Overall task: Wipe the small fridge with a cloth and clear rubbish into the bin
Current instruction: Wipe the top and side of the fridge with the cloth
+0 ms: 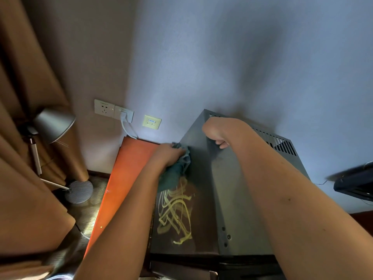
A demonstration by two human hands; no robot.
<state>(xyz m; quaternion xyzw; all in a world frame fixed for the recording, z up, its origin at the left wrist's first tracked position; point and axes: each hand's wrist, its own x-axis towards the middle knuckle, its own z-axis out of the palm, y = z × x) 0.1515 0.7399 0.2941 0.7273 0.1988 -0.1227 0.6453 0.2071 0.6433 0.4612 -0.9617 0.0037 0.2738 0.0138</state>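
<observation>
The small grey fridge (232, 188) stands against the wall, seen from above. Yellow scribbled streaks (175, 211) mark its left side panel. My left hand (169, 155) holds a dark teal cloth (176, 170) bunched against the upper part of that left panel, just above the streaks. My right hand (217, 131) reaches over the top of the fridge near its back left corner, fingers curled down over the top edge. No bin or rubbish shows in this view.
An orange board (121, 182) leans between the fridge and the wall on the left. Wall sockets (113, 111) with a white cable sit above it. A grey floor lamp (53, 124) and brown curtain (26, 87) stand left. A dark object (355, 184) juts in at right.
</observation>
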